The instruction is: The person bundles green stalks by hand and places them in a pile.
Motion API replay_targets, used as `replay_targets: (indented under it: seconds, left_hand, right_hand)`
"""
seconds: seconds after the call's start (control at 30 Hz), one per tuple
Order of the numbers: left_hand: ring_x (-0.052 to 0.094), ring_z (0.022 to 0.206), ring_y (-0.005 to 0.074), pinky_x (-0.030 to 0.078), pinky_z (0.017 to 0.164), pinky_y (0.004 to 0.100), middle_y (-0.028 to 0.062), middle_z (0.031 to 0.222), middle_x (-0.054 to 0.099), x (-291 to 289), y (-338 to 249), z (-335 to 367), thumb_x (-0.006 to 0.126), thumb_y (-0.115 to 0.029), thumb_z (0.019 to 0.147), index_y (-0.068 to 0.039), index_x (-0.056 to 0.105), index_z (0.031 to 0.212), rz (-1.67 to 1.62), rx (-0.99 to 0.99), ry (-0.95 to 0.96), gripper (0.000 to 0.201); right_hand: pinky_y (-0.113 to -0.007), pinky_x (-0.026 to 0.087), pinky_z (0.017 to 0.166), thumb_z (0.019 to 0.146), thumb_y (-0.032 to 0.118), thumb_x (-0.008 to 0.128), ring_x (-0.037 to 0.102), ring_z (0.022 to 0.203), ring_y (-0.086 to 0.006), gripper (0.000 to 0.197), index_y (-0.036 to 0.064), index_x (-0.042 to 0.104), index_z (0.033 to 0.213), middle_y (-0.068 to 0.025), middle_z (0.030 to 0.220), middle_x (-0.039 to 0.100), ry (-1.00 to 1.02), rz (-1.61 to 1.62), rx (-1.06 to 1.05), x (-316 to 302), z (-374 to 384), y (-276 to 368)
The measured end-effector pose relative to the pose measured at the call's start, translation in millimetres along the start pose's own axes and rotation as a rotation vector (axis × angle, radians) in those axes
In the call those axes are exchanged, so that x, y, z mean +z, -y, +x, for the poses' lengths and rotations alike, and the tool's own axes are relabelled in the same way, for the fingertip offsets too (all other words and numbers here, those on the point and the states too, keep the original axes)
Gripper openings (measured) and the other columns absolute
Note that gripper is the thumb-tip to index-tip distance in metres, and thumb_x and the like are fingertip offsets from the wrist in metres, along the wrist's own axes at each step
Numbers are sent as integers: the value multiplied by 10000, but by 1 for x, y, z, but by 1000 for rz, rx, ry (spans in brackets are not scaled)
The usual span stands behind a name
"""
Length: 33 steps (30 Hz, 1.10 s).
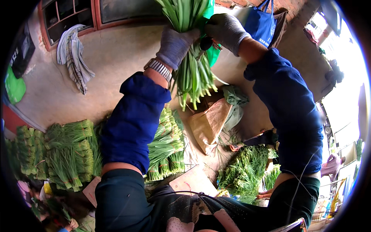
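Raised in front of me is a bunch of long flat green leaves [195,83], like garlic chives, its cut ends hanging down. My left hand [174,44], in a grey glove with a metal watch at the wrist, is wrapped round the middle of the bunch. Beside it, my right hand [226,33], also gloved, is closed against the bunch's right side. A small dark round thing [206,43] shows between the two hands, and I cannot make out what the right fingers hold. Bright green plastic [213,56] hangs just behind the bunch.
Tied bundles of chives [71,154] are stacked at the left, with more bundles [166,145] at the centre. A loose heap [243,170] lies to the right, near another person's hand [264,194]. Behind stand a tan sack [208,123], a striped cloth [73,54] and a blue bag [261,25].
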<state>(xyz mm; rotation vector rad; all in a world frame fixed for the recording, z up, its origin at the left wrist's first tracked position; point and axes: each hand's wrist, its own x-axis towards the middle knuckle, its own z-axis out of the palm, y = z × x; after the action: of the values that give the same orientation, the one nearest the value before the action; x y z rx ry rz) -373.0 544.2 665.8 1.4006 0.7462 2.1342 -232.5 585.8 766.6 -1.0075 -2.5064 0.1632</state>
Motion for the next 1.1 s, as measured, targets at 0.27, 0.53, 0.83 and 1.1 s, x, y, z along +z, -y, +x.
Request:
replay_targets:
  seconds: [0.27,0.53,0.83,1.1]
  left_hand:
    - [689,755,196,536,704,318,101,818,720,-5,7,-9,698,-66,780,-2,690,970,237,-31,56,201]
    - [665,677,197,544,643,322,88,779,689,-18,-6,-6,691,-36,780,-12,685,957,-19,-177,139,179]
    - [669,732,207,583,662,338,87,964,680,-12,0,-21,681,-23,807,-45,642,1150,-347,-225,-15,346]
    - [644,619,211,551,586,328,97,822,682,-9,-1,-27,672,26,768,16,654,999,-298,-233,-57,232]
  right_hand:
    - [-302,538,676,875,103,639,652,763,-155,190,82,711,1049,-76,925,689,79,300,-247,6,-11,-35]
    - [-272,531,728,899,187,659,642,808,-117,254,-14,662,1055,-59,898,679,98,471,-37,-1,-10,-20]
    - [-291,552,710,892,143,624,671,762,-156,259,-49,633,1065,-101,855,690,-11,341,-119,9,-15,-7]
    - [-348,544,620,904,158,531,683,596,-234,208,-8,642,958,-123,688,690,-71,-255,-339,19,-11,10]
